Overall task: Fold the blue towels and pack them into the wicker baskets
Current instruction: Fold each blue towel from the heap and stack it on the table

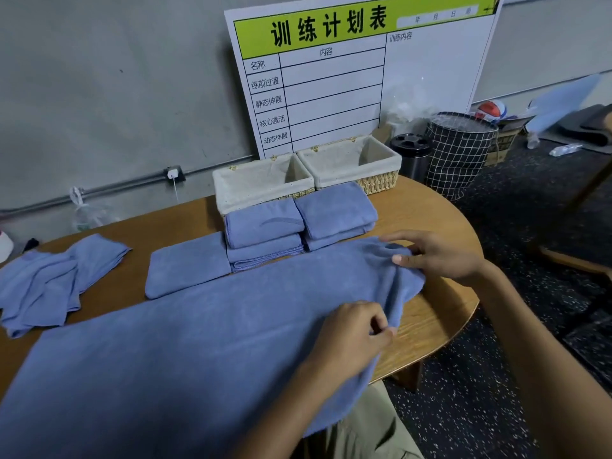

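Wooden table [430,207], perhaps oval

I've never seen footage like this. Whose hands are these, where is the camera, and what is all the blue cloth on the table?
No machine here: a person wears a camera on the head, looking down at their own hands. The left hand and right hand each pinch the right end of a spread blue towel on the wooden table. Behind it lie folded towel stacks, one single folded towel, and unfolded towels at the left. Two lined wicker baskets hold no towels yet.
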